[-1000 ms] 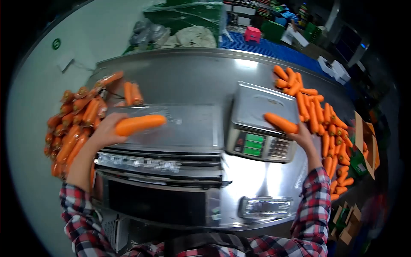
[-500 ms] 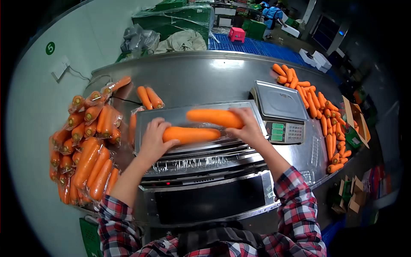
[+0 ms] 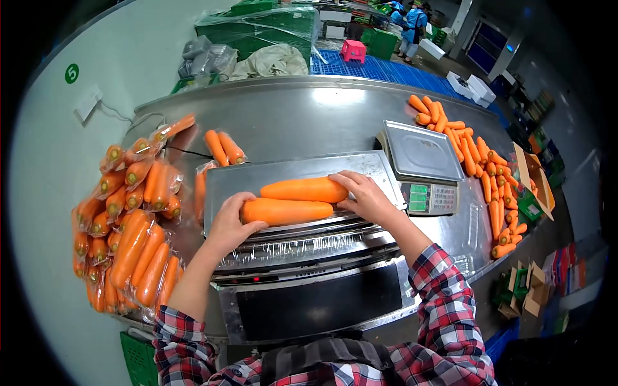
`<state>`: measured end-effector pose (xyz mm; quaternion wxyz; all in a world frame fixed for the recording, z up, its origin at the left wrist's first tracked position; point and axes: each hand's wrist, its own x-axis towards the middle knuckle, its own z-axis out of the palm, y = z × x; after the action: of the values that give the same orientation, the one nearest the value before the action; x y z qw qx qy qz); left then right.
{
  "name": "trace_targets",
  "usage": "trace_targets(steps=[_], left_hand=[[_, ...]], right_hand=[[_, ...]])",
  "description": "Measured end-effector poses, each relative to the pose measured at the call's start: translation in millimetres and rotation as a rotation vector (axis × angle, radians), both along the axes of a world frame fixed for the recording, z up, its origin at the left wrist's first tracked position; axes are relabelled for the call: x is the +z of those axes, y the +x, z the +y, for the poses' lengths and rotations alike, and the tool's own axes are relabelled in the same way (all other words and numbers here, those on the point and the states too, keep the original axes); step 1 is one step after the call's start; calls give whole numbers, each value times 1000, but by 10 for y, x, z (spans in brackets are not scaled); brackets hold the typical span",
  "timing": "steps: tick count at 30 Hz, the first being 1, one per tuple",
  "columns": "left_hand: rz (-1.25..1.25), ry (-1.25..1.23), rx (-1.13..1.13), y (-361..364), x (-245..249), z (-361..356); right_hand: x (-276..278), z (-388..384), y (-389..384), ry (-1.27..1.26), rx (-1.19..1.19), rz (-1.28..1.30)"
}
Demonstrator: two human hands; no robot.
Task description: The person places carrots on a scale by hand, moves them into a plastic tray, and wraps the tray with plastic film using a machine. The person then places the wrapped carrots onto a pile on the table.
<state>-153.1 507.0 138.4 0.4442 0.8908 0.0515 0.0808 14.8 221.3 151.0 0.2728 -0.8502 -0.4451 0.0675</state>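
Two large carrots lie side by side over the metal plate (image 3: 225, 180) of a wrapping machine. My left hand (image 3: 230, 223) is closed around the left end of the nearer carrot (image 3: 288, 211). On the farther carrot (image 3: 302, 190), my right hand (image 3: 365, 196) grips the right end, its thumb close to the nearer carrot's tip. The two carrots touch or nearly touch along their length. Just in front of them runs the machine's toothed strip (image 3: 296, 251), with a dark panel (image 3: 318, 302) below it.
Film-wrapped carrots (image 3: 132, 248) are piled at left, with a wrapped pair (image 3: 225, 148) behind the plate. A weighing scale (image 3: 425, 154) stands at right, beside loose carrots (image 3: 473, 154) and an open cardboard box (image 3: 531, 177). Far back, a person in blue (image 3: 414, 26) stands near a pink stool (image 3: 353, 50).
My right hand has lowered its carrot slightly and brought it against or close beside the left hand's carrot. Both carrots, blurred before, now look steady.
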Motion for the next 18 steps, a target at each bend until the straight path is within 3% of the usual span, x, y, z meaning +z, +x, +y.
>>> trace_targets(steps=[3,7,11,12,14,15,18], left_hand=[[-190,300,-2,30,-39,23],[-36,43,-124,178,-141,25],[17,67,-149,143,-97,85],[-15,6,-145,127,-143,117],[-90,-124,-123,99,-168,95],[-60,-344,-17,49,-179,35],[-78,-193,61,38,-312,166]], right_hand=[[-333,-154,149,354,-133,546],[-13,-48,-4,105,-121,369],[-66,-101,-28,155,-95,535],[-2,-135,-69,224,-96,659],[-120,-195,-61,313,-99,658],[-167,-188,-68,326,-105,647],[-261,-76,-104,332,-118,614]])
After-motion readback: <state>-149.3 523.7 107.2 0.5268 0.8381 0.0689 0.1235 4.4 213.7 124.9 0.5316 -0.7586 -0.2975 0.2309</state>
